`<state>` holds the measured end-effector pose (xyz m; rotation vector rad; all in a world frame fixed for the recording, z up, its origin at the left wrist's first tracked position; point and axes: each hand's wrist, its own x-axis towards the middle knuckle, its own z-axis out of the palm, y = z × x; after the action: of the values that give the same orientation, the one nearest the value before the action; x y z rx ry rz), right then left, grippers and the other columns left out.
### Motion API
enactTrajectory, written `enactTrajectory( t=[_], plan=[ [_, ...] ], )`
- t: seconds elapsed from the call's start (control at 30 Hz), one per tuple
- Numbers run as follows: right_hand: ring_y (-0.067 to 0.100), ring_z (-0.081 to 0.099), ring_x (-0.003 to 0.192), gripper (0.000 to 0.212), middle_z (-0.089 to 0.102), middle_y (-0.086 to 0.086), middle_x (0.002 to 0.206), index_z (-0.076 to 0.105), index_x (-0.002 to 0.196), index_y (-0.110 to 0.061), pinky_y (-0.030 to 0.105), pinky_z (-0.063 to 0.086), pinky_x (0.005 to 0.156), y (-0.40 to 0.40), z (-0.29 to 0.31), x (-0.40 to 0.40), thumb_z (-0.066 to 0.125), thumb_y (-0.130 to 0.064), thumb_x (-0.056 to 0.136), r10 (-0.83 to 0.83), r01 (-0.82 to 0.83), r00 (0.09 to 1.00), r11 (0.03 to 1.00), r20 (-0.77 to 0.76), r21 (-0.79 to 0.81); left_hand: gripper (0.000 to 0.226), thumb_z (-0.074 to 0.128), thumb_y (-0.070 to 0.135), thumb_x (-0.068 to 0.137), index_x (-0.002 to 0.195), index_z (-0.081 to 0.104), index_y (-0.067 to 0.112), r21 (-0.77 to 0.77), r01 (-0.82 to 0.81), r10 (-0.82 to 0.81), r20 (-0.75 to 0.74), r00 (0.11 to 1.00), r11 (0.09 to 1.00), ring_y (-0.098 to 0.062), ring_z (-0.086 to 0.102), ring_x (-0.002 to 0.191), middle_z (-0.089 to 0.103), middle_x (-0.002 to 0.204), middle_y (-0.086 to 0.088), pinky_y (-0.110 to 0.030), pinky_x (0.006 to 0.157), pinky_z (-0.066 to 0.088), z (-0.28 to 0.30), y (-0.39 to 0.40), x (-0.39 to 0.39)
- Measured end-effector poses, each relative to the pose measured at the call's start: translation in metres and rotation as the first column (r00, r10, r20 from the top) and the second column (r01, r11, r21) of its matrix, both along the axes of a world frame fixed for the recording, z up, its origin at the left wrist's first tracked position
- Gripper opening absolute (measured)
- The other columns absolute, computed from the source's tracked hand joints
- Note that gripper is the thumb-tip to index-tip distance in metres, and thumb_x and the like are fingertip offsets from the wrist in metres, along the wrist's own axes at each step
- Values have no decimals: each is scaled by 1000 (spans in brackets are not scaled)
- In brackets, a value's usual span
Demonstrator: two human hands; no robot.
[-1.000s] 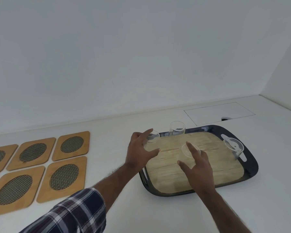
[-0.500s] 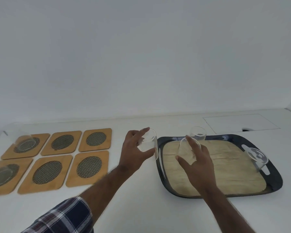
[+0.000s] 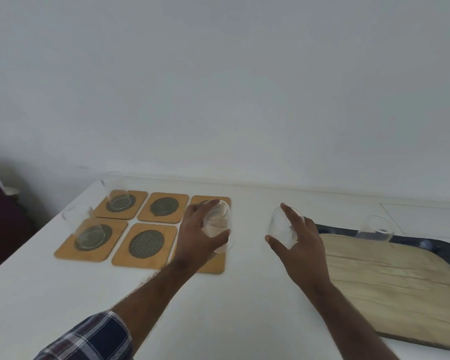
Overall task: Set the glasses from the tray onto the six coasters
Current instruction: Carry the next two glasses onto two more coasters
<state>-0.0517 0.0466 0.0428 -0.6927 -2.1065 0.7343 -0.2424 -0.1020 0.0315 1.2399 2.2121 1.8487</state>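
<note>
Six wooden coasters with dark mesh rounds lie in two rows on the white counter; the middle back coaster (image 3: 163,207) and middle front coaster (image 3: 145,244) are bare. A clear glass (image 3: 116,191) stands on the back left coaster and another glass (image 3: 85,227) on the front left one. My left hand (image 3: 198,236) grips a clear glass (image 3: 218,226) above the two right coasters. My right hand (image 3: 300,245) holds a second glass (image 3: 283,226) over bare counter, left of the tray. One glass (image 3: 374,228) stands at the back of the dark tray (image 3: 431,244) with its wooden inlay.
A white wall runs close behind the counter. The counter's left edge drops off beside the left coasters, with a dark object (image 3: 0,219) beyond it. A rectangular panel outline (image 3: 424,216) marks the counter behind the tray.
Both hands lifted glasses off the tray and carried them left; the left one now hangs over the right coasters, the right one has cleared the tray's rim. The camera view swung left.
</note>
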Motion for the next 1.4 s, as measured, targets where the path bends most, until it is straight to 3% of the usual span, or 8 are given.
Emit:
enactTrajectory(
  t=[0.13,0.47,0.67,0.87,1.07,1.2,1.4],
  plan=[
    [8,52,110,76,48,-12,124,35,138,-52,26,43,89,-20,1,-29,76,-36,76,68,-68,998,998,17,4,72,81,35,59,121,55,60,-28,-77,77,10,997,997,-5,57,108,49,119,15,-20,81,55,-2,-33,-26],
    [14,55,104,74,52,-5,120,43,139,-41,31,48,87,-59,-5,-94,78,-34,74,168,-166,983,986,77,-35,74,89,14,62,123,60,44,-45,-261,262,22,965,964,-12,60,103,49,116,7,-36,87,58,-21,-95,-89],
    [10,52,104,71,51,-7,120,43,136,-42,17,37,80,-74,-10,-117,76,-35,74,173,-169,981,985,91,-46,76,89,12,63,128,61,38,-90,-286,291,42,956,954,-13,60,102,49,121,3,-21,83,51,-37,-108,-118],
    [13,52,107,73,52,-5,121,43,138,-41,24,40,84,-79,-12,-133,77,-33,74,190,-182,975,981,113,-73,84,90,13,65,136,54,40,-102,-256,264,85,961,961,2,56,103,48,121,5,-11,81,45,-46,-109,-132],
    [14,52,107,74,52,-5,122,44,138,-39,21,41,84,-84,-14,-149,79,-30,73,191,-183,974,980,123,-76,81,91,14,65,134,56,38,-109,-249,258,80,963,962,-8,59,102,50,122,4,-18,82,49,-54,-107,-145],
    [12,52,106,74,52,-6,120,43,136,-43,8,36,78,-86,-19,-158,79,-28,73,194,-187,973,980,126,-68,72,90,17,66,125,56,41,-108,-231,238,61,969,967,-18,59,106,51,120,5,-35,87,57,-61,-109,-150],
    [13,53,106,76,52,-2,122,44,138,-39,11,37,79,-89,-27,-177,80,-28,72,186,-177,971,982,151,-72,74,91,19,67,128,53,39,-81,-241,247,76,966,967,-20,59,106,53,123,6,-40,88,58,-69,-109,-152]
  ],
)
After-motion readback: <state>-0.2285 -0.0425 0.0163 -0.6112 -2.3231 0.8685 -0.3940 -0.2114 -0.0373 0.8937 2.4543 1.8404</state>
